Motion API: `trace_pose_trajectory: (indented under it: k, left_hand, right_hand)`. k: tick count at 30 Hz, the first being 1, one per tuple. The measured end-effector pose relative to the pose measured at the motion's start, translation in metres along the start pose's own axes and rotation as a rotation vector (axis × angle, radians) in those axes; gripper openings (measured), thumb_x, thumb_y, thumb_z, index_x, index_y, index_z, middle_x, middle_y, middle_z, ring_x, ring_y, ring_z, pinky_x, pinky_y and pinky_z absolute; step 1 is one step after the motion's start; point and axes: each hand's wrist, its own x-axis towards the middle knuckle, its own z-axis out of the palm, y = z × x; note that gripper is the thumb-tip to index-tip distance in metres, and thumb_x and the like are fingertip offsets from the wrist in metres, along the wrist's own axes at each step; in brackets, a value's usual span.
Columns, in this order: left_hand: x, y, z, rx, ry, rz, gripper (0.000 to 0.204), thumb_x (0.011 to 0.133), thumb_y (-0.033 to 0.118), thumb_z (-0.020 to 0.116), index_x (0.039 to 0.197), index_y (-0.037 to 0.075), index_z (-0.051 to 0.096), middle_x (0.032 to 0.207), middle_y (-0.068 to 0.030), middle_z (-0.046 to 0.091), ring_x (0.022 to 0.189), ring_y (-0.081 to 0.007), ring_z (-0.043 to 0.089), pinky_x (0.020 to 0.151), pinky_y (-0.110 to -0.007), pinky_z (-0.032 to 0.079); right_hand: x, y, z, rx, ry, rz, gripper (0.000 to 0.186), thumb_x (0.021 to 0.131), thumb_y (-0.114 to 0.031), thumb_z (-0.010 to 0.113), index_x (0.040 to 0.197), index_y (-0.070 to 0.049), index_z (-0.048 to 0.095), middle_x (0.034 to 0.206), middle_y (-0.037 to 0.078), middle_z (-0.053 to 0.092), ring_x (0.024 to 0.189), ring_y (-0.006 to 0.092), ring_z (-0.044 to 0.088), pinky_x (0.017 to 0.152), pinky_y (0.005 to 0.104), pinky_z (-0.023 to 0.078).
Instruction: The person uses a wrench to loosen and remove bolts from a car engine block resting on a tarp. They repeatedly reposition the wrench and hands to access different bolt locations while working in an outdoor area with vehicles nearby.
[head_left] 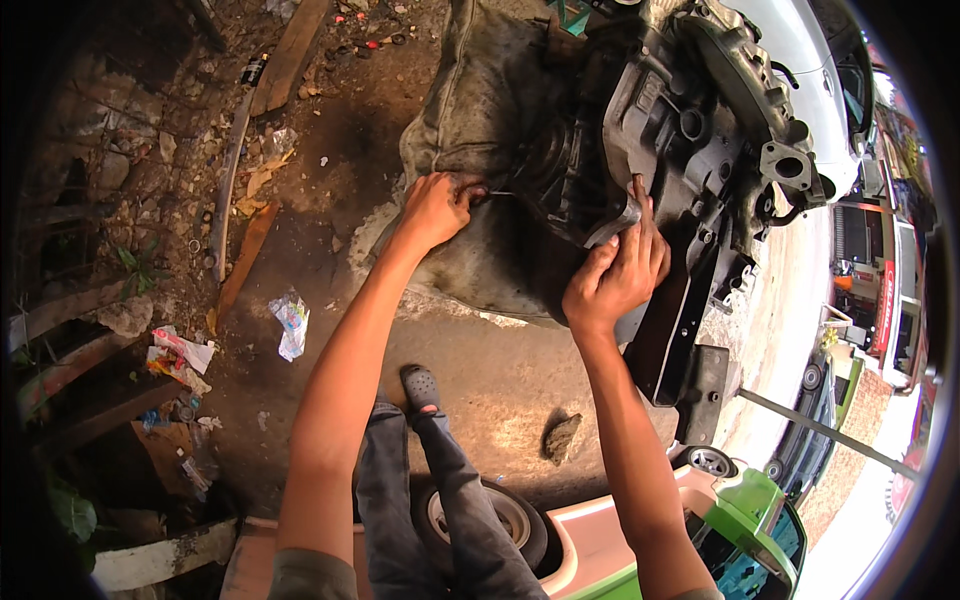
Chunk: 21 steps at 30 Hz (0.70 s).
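Note:
A greasy engine (pixel 690 130) with dark and grey metal parts stands on a stained cloth sack (pixel 450 120). My left hand (pixel 438 212) is closed at the engine's left side. A thin metal rod (pixel 503 193) runs from its fingertips toward the engine; the rod's far end is lost in shadow. My right hand (pixel 618 280) grips the lower edge of a curved grey metal cover (pixel 618 220) on the engine. Its thumb lies on the near side, and its fingers stretch up along the other side.
A tyre (pixel 535 535) and a pink and green vehicle body (pixel 590 540) are close behind my legs. Litter, wood planks (pixel 290 55) and rubble line the left. A stone (pixel 562 438) lies on the ground. A white car (pixel 800 60) stands beyond the engine.

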Motion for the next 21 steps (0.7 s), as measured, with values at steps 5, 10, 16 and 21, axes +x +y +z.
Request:
trace_pose_trajectory:
  k: [5,10,16,21]
  left_hand:
    - [-0.034,0.056,-0.025,0.165,-0.032,-0.043,0.021,0.084,0.011,0.068,0.104,0.006,0.074,0.085,-0.0192,0.071,0.075,-0.0362,0.069,0.069,-0.045,0.054]
    - [-0.077,0.125,0.003,0.16,-0.043,0.089,0.038,0.072,0.0,0.071,0.108,-0.007,0.064,0.094,-0.0232,0.065,0.081,-0.0382,0.07,0.069,-0.045,0.058]
    - [-0.084,0.085,0.022,0.064,0.17,0.266,0.039,0.068,-0.004,0.07,0.107,-0.006,0.066,0.101,-0.0203,0.066,0.085,-0.0348,0.068,0.072,-0.041,0.059]
    - [-0.086,0.062,0.022,-0.016,0.175,0.379,0.037,0.07,-0.005,0.069,0.107,-0.004,0.068,0.099,-0.0204,0.066,0.086,-0.0354,0.068,0.072,-0.04,0.058]
  right_hand:
    - [0.0,0.0,0.001,0.009,0.014,-0.009,0.053,0.086,-0.015,0.045,0.134,-0.001,0.06,0.14,0.009,0.061,0.126,0.0313,0.057,0.106,0.0429,0.035]
    - [0.001,0.001,0.001,0.02,0.014,-0.008,0.053,0.086,-0.015,0.045,0.135,-0.001,0.059,0.14,0.009,0.061,0.125,0.0312,0.057,0.105,0.0428,0.035]
    - [0.0,0.002,0.001,0.006,0.001,-0.006,0.052,0.086,-0.015,0.045,0.134,-0.001,0.06,0.14,0.009,0.061,0.126,0.0309,0.058,0.105,0.0425,0.035]
    - [0.0,0.002,0.002,0.012,0.021,-0.012,0.052,0.085,-0.015,0.046,0.133,-0.001,0.061,0.139,0.008,0.062,0.124,0.031,0.059,0.105,0.0426,0.036]
